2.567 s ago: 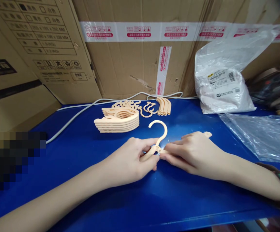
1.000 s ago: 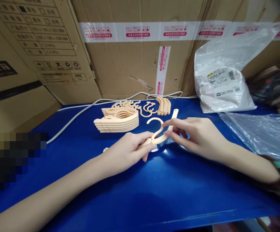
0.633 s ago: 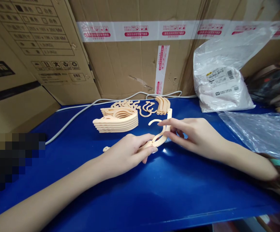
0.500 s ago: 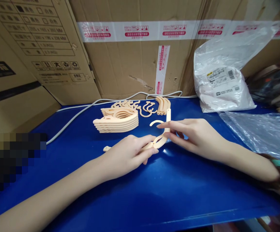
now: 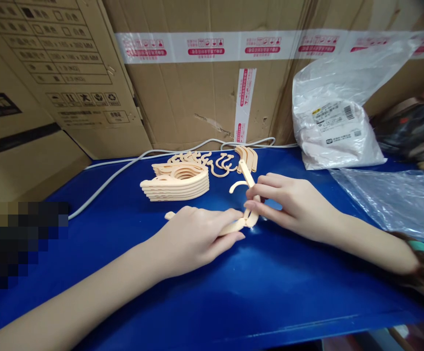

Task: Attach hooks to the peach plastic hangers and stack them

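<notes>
A peach plastic folding hanger [image 5: 246, 195] sits between both hands just above the blue table [image 5: 233, 292]. My left hand [image 5: 193, 239] pinches one arm of it near the hinge. My right hand [image 5: 288, 202] grips the other arm, which is folded up toward the hook. Behind them stands a stack of folded peach hangers [image 5: 177, 183]. Loose hooks [image 5: 222, 163] and a few arm pieces [image 5: 250, 157] lie further back.
Cardboard boxes [image 5: 204, 83] wall the back and left. A white cable [image 5: 116, 173] runs along the table's rear. A white plastic bag with labels [image 5: 334, 126] stands at the right, with a clear plastic bag [image 5: 394, 202] lying in front of it.
My right hand has swung the hanger's right arm up and leftward, folding it against the hook. My left hand has shifted slightly forward on the left arm.
</notes>
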Action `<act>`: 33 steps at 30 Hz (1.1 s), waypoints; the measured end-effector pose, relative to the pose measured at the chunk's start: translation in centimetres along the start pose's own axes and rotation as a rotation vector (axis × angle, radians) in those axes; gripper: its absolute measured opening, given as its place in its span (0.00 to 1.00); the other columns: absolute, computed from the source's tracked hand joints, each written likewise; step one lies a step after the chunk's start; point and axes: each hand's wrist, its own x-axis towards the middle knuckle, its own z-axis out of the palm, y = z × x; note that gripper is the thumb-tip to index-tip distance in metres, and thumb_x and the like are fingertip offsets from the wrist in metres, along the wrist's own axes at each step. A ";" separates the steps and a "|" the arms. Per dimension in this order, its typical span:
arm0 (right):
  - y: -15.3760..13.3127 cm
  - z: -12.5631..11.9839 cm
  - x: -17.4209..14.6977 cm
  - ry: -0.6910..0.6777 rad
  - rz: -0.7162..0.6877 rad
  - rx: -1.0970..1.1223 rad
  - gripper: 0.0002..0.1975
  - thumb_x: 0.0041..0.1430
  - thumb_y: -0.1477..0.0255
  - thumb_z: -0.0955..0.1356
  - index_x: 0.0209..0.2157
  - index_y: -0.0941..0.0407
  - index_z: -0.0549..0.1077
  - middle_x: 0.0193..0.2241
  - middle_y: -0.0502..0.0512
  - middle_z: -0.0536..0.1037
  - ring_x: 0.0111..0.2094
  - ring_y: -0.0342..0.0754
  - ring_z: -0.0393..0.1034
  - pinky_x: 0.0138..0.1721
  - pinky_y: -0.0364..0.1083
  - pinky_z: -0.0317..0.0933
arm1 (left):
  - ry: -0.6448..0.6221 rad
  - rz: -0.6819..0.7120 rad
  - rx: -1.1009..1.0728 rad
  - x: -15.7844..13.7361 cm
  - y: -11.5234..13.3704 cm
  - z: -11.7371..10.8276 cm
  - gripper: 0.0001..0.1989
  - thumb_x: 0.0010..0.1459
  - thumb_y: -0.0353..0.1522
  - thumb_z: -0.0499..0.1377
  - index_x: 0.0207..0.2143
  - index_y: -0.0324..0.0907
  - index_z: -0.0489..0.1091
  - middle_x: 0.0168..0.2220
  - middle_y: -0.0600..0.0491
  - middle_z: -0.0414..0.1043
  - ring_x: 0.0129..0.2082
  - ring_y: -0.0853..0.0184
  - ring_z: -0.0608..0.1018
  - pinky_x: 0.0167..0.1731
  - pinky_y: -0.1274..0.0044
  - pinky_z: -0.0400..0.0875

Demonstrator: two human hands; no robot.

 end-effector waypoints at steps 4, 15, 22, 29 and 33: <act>0.6 0.2 0.2 -0.015 0.085 0.055 0.11 0.67 0.67 0.60 0.34 0.56 0.71 0.32 0.53 0.69 0.34 0.46 0.66 0.34 0.44 0.57 | 0.098 0.085 0.070 -0.2 0.2 0.2 0.15 0.66 0.37 0.51 0.53 0.45 0.65 0.41 0.55 0.79 0.35 0.65 0.81 0.29 0.77 0.68; 1.4 0.5 0.0 -0.142 0.047 0.013 0.10 0.61 0.81 0.59 0.36 0.55 0.69 0.39 0.55 0.69 0.35 0.46 0.66 0.34 0.43 0.60 | 0.183 0.104 0.141 0.0 -0.3 0.3 0.10 0.66 0.35 0.52 0.39 0.43 0.71 0.34 0.57 0.76 0.31 0.68 0.79 0.25 0.78 0.65; 2.0 1.0 0.2 -0.089 -0.022 -0.032 0.07 0.63 0.81 0.60 0.37 0.56 0.65 0.37 0.54 0.72 0.36 0.47 0.67 0.37 0.43 0.60 | 0.161 0.070 0.177 0.2 -0.6 0.1 0.10 0.66 0.33 0.49 0.42 0.45 0.70 0.36 0.57 0.72 0.33 0.68 0.76 0.25 0.78 0.62; 2.3 1.2 0.2 -0.132 -0.035 -0.051 0.06 0.65 0.77 0.61 0.37 0.56 0.68 0.34 0.54 0.74 0.34 0.48 0.69 0.38 0.46 0.61 | 0.093 0.063 0.172 0.1 -0.6 0.1 0.08 0.63 0.30 0.51 0.40 0.44 0.69 0.39 0.55 0.67 0.31 0.70 0.71 0.23 0.79 0.58; 2.6 1.3 0.3 -0.188 -0.022 0.018 0.09 0.64 0.79 0.61 0.38 0.55 0.71 0.36 0.54 0.75 0.37 0.48 0.71 0.40 0.45 0.62 | 0.082 0.053 0.151 0.2 -0.6 0.2 0.11 0.65 0.32 0.50 0.45 0.46 0.69 0.38 0.55 0.67 0.32 0.69 0.72 0.24 0.79 0.58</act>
